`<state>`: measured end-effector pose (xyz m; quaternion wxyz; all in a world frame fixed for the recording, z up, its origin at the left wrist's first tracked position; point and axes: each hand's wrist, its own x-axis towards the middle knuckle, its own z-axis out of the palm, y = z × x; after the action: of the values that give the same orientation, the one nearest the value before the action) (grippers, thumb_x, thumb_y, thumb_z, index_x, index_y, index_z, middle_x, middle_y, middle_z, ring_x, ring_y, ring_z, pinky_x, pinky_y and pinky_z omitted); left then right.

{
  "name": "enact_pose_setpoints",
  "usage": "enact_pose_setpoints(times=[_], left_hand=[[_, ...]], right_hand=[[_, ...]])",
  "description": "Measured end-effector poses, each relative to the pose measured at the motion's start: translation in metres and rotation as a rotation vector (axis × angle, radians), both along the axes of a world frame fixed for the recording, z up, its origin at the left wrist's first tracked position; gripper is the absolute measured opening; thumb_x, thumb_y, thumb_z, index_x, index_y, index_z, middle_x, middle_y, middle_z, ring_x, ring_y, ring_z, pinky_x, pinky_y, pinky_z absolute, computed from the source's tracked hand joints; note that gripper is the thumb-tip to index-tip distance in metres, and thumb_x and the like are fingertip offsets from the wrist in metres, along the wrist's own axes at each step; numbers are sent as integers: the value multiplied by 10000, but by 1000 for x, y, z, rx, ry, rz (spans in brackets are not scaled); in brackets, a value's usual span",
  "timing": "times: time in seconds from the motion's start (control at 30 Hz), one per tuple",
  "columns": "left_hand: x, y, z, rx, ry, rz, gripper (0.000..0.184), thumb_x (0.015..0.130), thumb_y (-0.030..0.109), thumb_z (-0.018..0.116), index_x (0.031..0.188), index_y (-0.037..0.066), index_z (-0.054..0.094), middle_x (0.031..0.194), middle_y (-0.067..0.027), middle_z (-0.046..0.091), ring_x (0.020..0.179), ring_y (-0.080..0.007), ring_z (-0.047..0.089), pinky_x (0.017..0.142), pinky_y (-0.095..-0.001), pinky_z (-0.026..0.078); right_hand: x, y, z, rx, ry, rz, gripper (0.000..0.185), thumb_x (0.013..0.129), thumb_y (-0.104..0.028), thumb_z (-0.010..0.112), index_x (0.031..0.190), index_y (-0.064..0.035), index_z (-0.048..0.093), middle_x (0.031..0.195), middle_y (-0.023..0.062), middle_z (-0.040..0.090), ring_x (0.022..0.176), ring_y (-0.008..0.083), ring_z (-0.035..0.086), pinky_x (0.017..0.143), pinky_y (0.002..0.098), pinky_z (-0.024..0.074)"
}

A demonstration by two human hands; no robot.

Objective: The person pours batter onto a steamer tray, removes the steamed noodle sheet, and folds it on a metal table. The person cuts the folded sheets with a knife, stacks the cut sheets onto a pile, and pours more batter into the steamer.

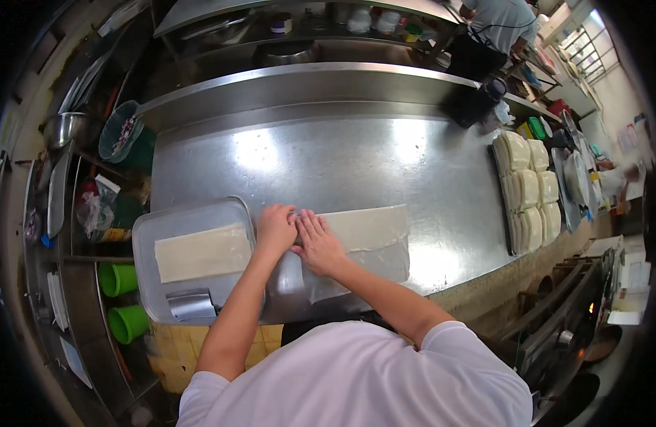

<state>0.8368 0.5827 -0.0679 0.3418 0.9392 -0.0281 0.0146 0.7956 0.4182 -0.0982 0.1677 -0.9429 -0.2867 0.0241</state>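
Note:
A long pale dough sheet [363, 226] lies on the steel table, its right part layered over a thin translucent sheet [385, 265]. My right hand [317, 242] rests flat on its left end, fingers stretched out. Beside it, my left hand [276, 228] has curled fingers at that same end; it is slightly blurred, and whatever its fingers hold is hidden. To the left, a shallow translucent tray [144, 235] carries another rectangular dough sheet [200, 254] and a metal dough scraper [190, 304] with a dark edge.
The steel table [328, 156] has a raised back ledge. At its right end stands a dark tray [509, 238] of stacked pale dough pieces [529, 188]. A black container [477, 105] sits at the back right. Green bins [118, 279] are at left; another person [495, 32] stands beyond.

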Motion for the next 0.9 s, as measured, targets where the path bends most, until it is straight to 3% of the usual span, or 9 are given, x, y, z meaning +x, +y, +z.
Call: enact_pose_setpoints(times=[0.1, 0.27, 0.47, 0.57, 0.67, 0.77, 0.87, 0.9], left_hand=[[12, -16, -13, 36, 66, -102, 184, 867, 183, 717, 983, 42, 742, 1054, -178, 694, 1064, -366, 614, 946, -463, 491], [18, -30, 11, 218, 209, -237, 244, 823, 275, 796, 900, 59, 711, 1056, -168, 677, 1086, -355, 604, 957, -467, 487], [25, -31, 5, 201, 308, -250, 268, 810, 318, 819, 903, 77, 748, 1003, -159, 731, 1007, -351, 670, 881, -471, 521], [28, -26, -3, 170, 335, -264, 274, 806, 315, 825, 926, 78, 761, 961, -156, 749, 936, -337, 708, 824, -460, 543], [26, -26, 14, 63, 451, -215, 267, 818, 307, 817, 962, 88, 769, 926, -157, 752, 868, -321, 719, 775, -437, 550], [24, -21, 34, -8, 495, -236, 230, 838, 282, 805, 938, 78, 766, 893, -143, 757, 820, -274, 720, 735, -399, 546], [28, -14, 21, -168, 615, -260, 241, 857, 262, 801, 970, 54, 753, 880, -121, 756, 805, -211, 702, 729, -370, 537], [29, -12, 14, -181, 624, -258, 258, 861, 264, 802, 987, 46, 746, 883, -115, 752, 809, -201, 694, 730, -365, 535]], right_hand=[[1, -22, 5, 70, -47, -79, 692, 982, -395, 594, 1464, 74, 428, 1579, 279, 358, 1490, 425, 316, 1233, 542, 223], [3, -73, 26, 120, -96, -273, 518, 938, -253, 668, 1322, 66, 531, 1472, 289, 474, 1396, 468, 430, 1182, 559, 305], [23, -80, 45, 292, -82, -322, 436, 910, -168, 673, 1278, 46, 577, 1298, 249, 605, 1203, 419, 586, 1025, 480, 479], [48, -65, 67, 235, 260, -385, 443, 889, -137, 670, 1306, -3, 600, 1283, 217, 641, 1172, 391, 616, 1009, 445, 501], [76, -55, 46, 243, 271, -171, 396, 844, -93, 622, 1230, -21, 668, 1150, 211, 698, 1092, 380, 658, 946, 446, 522], [103, -48, 55, -3, 699, 27, 375, 779, -64, 569, 1115, -31, 732, 979, 198, 731, 953, 353, 697, 822, 445, 543], [117, -62, 63, -290, 935, -14, 339, 739, -62, 569, 1017, -28, 759, 878, 180, 736, 851, 318, 702, 729, 428, 540], [121, -72, 60, -356, 936, 13, 329, 741, -66, 567, 1002, -49, 768, 820, 167, 729, 754, 293, 694, 655, 429, 539]])
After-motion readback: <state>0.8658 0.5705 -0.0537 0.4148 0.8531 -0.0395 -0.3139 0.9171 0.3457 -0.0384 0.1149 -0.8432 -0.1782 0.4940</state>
